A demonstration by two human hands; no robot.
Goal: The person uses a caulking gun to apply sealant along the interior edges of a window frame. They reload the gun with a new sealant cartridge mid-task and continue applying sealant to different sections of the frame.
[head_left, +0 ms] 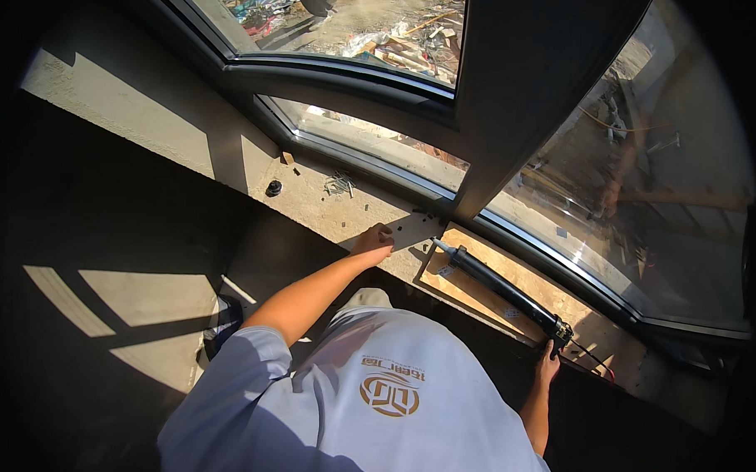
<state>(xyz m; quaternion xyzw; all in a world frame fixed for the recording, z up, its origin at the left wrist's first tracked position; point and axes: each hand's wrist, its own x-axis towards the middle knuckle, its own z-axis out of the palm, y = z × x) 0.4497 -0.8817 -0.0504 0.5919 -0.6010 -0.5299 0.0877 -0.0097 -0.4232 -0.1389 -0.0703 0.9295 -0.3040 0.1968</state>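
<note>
My right hand (548,363) is wrapped round the rear grip of a black caulking gun (501,286). The gun lies slantwise over a wooden board (484,300), its grey nozzle (442,247) pointing left toward my other hand. Over the sill (312,209), near its front edge, my left hand (374,242) has its fingers curled in. Whatever those fingers hold, if anything, is too small to make out. A short gap separates that hand from the nozzle tip.
Screws or similar metal bits (340,184), a round black piece (273,187) and a wood block (287,158) lie on the sill, among small dark scraps. Dark window frames (350,81) with glass rise behind it. A thin cable (592,358) trails behind the gun.
</note>
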